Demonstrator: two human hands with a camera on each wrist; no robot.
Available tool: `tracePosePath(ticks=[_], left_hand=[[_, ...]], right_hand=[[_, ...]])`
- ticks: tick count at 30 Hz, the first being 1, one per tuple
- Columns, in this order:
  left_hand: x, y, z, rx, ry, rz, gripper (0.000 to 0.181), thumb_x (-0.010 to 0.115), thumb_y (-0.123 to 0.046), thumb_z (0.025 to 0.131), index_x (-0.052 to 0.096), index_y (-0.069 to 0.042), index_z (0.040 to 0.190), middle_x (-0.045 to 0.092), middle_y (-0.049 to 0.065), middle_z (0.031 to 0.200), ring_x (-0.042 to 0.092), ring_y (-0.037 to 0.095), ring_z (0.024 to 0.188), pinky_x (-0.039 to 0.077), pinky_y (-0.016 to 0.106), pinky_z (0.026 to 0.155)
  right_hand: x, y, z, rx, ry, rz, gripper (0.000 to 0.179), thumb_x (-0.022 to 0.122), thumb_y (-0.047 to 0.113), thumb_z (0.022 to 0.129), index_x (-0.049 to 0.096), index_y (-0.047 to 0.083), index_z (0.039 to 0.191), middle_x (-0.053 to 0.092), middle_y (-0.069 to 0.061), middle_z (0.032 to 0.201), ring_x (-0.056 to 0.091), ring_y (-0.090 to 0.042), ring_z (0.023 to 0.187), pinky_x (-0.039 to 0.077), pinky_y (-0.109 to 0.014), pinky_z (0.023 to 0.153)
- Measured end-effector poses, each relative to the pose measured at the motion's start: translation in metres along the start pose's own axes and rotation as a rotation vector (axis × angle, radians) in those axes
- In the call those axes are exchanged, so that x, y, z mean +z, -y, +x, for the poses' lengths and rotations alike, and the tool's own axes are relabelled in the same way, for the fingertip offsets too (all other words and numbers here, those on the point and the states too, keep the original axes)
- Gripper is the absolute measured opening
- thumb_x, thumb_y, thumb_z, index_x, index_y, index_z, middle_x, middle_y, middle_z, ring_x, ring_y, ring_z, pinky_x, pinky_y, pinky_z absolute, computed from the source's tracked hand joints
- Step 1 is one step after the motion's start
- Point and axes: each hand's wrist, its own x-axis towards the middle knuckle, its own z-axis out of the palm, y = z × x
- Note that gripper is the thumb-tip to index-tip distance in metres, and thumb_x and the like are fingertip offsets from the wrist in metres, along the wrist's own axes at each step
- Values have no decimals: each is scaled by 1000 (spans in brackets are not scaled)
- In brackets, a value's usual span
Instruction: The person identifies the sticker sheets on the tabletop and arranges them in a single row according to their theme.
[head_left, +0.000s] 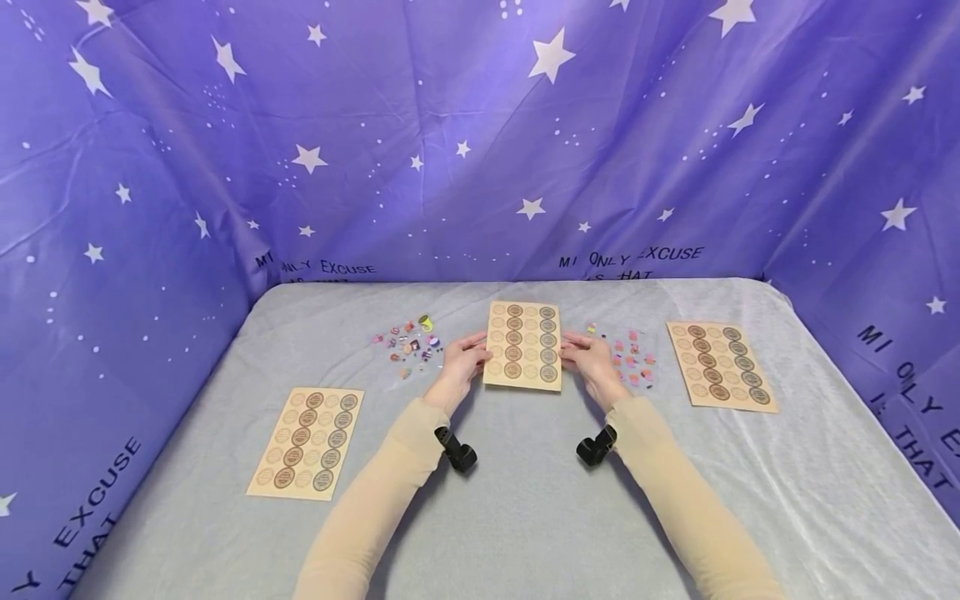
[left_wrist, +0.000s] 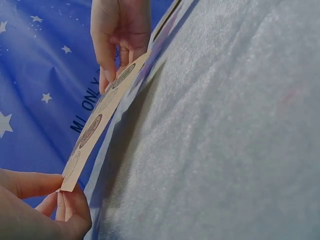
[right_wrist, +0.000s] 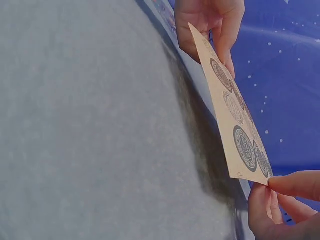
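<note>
A tan sheet of round stickers (head_left: 522, 346), printed with rows of pale, brown and grey circles, is held up between both hands near the middle of the table. My left hand (head_left: 462, 362) pinches its left edge between thumb and fingers. On the opposite edge, my right hand (head_left: 588, 360) pinches it the same way. Seen from the left wrist, the sticker sheet (left_wrist: 95, 125) is tilted above the cloth and casts a shadow. The right wrist view shows the sheet's printed face (right_wrist: 235, 115) and the thumb over its near edge.
Similar sticker sheets lie at the left (head_left: 306, 444) and the right (head_left: 722, 367) on the grey cloth-covered table (head_left: 525, 517). Small colourful pieces (head_left: 412, 346) are scattered beside the left hand, and pink ones (head_left: 633, 360) beside the right. A purple star-patterned curtain (head_left: 480, 125) surrounds the table.
</note>
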Motion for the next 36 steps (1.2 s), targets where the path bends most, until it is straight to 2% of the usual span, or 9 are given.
tracePosePath(ticks=[2, 5, 9, 12, 15, 22, 26, 36], left_hand=[[-2, 3, 2, -2, -9, -2, 42, 53, 12, 78, 53, 3, 119, 62, 17, 100, 57, 10, 67, 48, 20, 57], [-4, 2, -1, -19, -22, 3, 42, 53, 11, 78, 55, 1, 118, 62, 16, 99, 54, 8, 63, 46, 19, 55], [-9, 0, -4, -25, -29, -4, 40, 54, 10, 78, 57, -1, 116, 63, 13, 93, 53, 7, 58, 46, 18, 52], [-12, 0, -6, -29, -28, -6, 39, 55, 9, 77, 58, -1, 115, 64, 11, 89, 54, 7, 57, 46, 18, 51], [-15, -2, -10, -29, -23, -4, 39, 56, 8, 77, 58, -1, 115, 64, 11, 90, 55, 8, 57, 47, 17, 50], [-22, -4, -17, -18, 5, -43, 36, 55, 8, 79, 57, 2, 114, 64, 16, 91, 60, 10, 60, 54, 25, 62], [-27, -5, -20, -16, 7, -30, 35, 55, 7, 80, 57, 2, 114, 64, 16, 91, 61, 11, 64, 54, 28, 66], [-39, -7, -31, -25, 1, -12, 35, 55, 6, 79, 58, 0, 114, 64, 9, 85, 61, 13, 68, 54, 29, 68]], right_hand=[[0, 0, -2, -8, 13, 16, 47, 50, -12, 81, 42, -6, 127, 57, -1, 82, 57, -4, 70, 51, -21, 73], [1, -1, -5, -11, 25, 40, 46, 51, -12, 81, 43, -6, 127, 62, -11, 93, 59, -5, 69, 51, -22, 75], [2, 0, -12, 5, 44, 71, 47, 52, -11, 81, 43, -5, 127, 62, -13, 99, 61, -7, 71, 51, -24, 77], [2, 0, -16, 14, 63, 95, 48, 52, -10, 81, 42, -5, 127, 63, -6, 88, 61, -8, 72, 50, -24, 78], [2, 0, -19, 15, 85, 106, 48, 52, -10, 81, 42, -5, 128, 62, -4, 87, 61, -8, 73, 51, -23, 77], [2, 1, -26, 16, 131, 146, 50, 52, -10, 82, 39, -5, 130, 63, -3, 85, 62, -10, 75, 51, -23, 77], [3, 1, -31, 20, 151, 165, 50, 52, -9, 82, 38, -5, 130, 64, -1, 82, 62, -9, 75, 50, -23, 77], [10, 1, -43, 44, 165, 215, 51, 53, -10, 81, 38, -5, 130, 65, -3, 82, 62, -11, 77, 50, -25, 79]])
